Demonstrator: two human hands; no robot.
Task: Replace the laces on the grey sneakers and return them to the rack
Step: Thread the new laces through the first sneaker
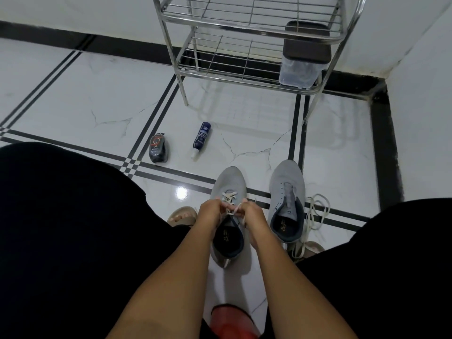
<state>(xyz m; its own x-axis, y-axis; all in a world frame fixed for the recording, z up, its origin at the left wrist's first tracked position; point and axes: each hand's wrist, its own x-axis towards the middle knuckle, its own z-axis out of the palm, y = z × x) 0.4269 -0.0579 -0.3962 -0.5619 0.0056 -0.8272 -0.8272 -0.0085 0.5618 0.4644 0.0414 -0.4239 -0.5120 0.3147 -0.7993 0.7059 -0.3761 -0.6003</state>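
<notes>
Counting sneakers: two grey sneakers, left sneaker, right sneaker.
Hands: left hand and right hand each apparently pinching the white lace.
Loose laces: one bundle, far right.

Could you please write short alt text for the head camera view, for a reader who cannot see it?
Both hands, left hand and right hand, pinch a white lace on a grey sneaker on the tiled floor. A second, unlaced grey sneaker stands beside it, with a loose lace alongside and a metal rack beyond.
</notes>
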